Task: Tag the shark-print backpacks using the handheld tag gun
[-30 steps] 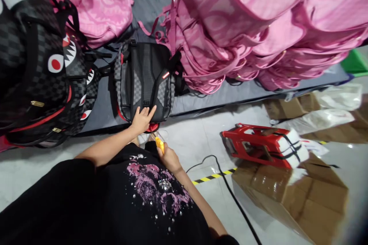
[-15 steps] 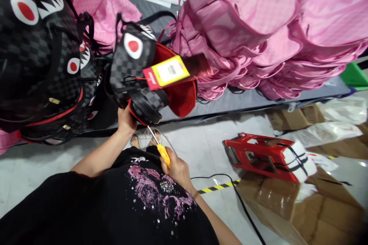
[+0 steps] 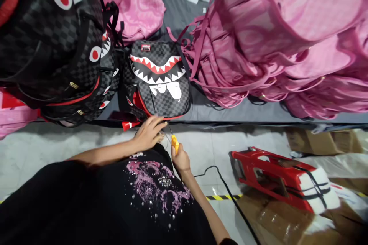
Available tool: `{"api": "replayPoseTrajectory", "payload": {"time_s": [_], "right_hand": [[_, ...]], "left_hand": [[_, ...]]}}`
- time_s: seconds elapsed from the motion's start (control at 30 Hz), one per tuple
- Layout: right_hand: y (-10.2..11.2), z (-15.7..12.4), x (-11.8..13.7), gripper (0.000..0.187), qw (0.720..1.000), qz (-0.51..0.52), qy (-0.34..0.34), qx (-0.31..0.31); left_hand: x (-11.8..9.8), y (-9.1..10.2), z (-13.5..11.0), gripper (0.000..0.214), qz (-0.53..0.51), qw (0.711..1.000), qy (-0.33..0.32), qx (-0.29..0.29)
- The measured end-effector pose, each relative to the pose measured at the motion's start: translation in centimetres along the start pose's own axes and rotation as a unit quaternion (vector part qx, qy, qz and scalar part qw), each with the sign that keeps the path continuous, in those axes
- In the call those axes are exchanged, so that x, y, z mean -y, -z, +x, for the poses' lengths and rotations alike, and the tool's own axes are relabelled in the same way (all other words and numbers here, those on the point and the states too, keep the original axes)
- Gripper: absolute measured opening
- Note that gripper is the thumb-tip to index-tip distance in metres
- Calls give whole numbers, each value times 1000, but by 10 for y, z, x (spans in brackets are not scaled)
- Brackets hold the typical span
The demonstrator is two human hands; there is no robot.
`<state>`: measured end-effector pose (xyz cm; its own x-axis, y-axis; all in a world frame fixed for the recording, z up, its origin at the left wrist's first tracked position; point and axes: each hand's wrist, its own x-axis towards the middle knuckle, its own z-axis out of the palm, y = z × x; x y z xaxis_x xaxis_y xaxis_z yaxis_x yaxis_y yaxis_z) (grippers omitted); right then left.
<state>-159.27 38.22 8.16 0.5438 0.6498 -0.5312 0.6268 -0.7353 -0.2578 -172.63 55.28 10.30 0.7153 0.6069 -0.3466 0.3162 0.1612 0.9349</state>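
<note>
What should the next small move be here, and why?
Probably a slight guiding of the yellow-handled tool along the lower edge of the shark-mouth backpack, clear of the fingers. The left hand is at that edge, and the right hand grips the tool with its shaft pointing up toward it. Whether the tip touches is too small to tell.

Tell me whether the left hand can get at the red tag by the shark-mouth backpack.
Probably yes: the left hand is at the lower edge of the shark-mouth backpack, the red tag sits just to its left, and nothing visible lies between them.
</note>
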Motion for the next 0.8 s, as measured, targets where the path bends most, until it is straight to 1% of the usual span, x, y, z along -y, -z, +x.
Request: {"api": "replayPoseTrajectory", "payload": {"time_s": [0.03, 0.07, 0.1, 0.13, 0.17, 0.23, 0.27, 0.3, 0.33, 0.4, 0.43, 0.47, 0.5, 0.53, 0.57, 0.6, 0.63, 0.67, 0.7, 0.73, 0.77, 0.8], "right_hand": [[0, -1, -1, 24, 1000, 9, 3, 5], [0, -3, -3, 24, 1000, 19, 3, 13], [2, -5, -6, 26, 999, 27, -3, 16], [4, -9, -9, 27, 999, 36, -12, 14], [7, -13, -12, 29, 999, 46, -23, 10], [11, -19, -19, 33, 997, 72, -37, -10], [13, -21, -21, 34, 995, 92, -36, -26], [14, -20, -22, 36, 992, 116, -33, -45], [14, -18, -22, 37, 987, 143, -31, -61], [12, -7, -21, 39, 976, 199, -44, -76], [11, 0, -19, 39, 969, 229, -61, -70], [10, 9, -17, 38, 960, 261, -77, -59], [9, 17, -14, 37, 950, 297, -86, -48], [9, 25, -10, 36, 937, 338, -81, -42], [11, 32, -6, 35, 921, 382, -60, -45], [13, 38, -1, 34, 903, 426, -28, -54], [16, 42, 5, 34, 882, 467, 11, -67], [19, 45, 11, 35, 860, 501, 48, -79], [24, 48, 17, 35, 841, 529, 77, -87], [29, 49, 24, 36, 824, 551, 99, -89], [33, 51, 31, 37, 809, 571, 113, -88], [38, 52, 38, 38, 794, 588, 122, -91]], "left_hand": [[-5, 6, 13, 73, 132, 989, -65, 12], [-9, 14, 28, 86, 250, 962, -111, 18], [-12, 21, 45, 90, 334, 933, -131, 22], [-17, 27, 61, 85, 377, 917, -131, 19], [-23, 33, 75, 70, 394, 911, -122, 15], [-41, 39, 95, 27, 390, 915, -107, -6], [-53, 40, 102, 19, 389, 914, -113, -25], [-66, 38, 106, 27, 396, 908, -130, -44], [-78, 35, 108, 34, 412, 896, -156, -54], [-94, 23, 109, 36, 464, 860, -207, -40], [-96, 15, 108, 51, 497, 841, -213, -16], [-92, 6, 107, 74, 530, 824, -200, 13], [-85, -3, 107, 96, 561, 809, -171, 42], [-76, -11, 106, 111, 585, 797, -135, 61], [-67, -17, 106, 117, 602, 789, -104, 67], [-60, -21, 106, 113, 609, 786, -84, 60], [-58, -21, 107, 103, 608, 789, -76, 43], [-62, -18, 108, 89, 601, 796, -73, 17], [-73, -11, 109, 74, 591, 803, -71, -15], [-89, -1, 112, 63, 581, 809, -72, -54], [-110, 11, 116, 56, 573, 811, -74, -95], [-133, 24, 121, 50, 570, 805, -83, -145]]}}
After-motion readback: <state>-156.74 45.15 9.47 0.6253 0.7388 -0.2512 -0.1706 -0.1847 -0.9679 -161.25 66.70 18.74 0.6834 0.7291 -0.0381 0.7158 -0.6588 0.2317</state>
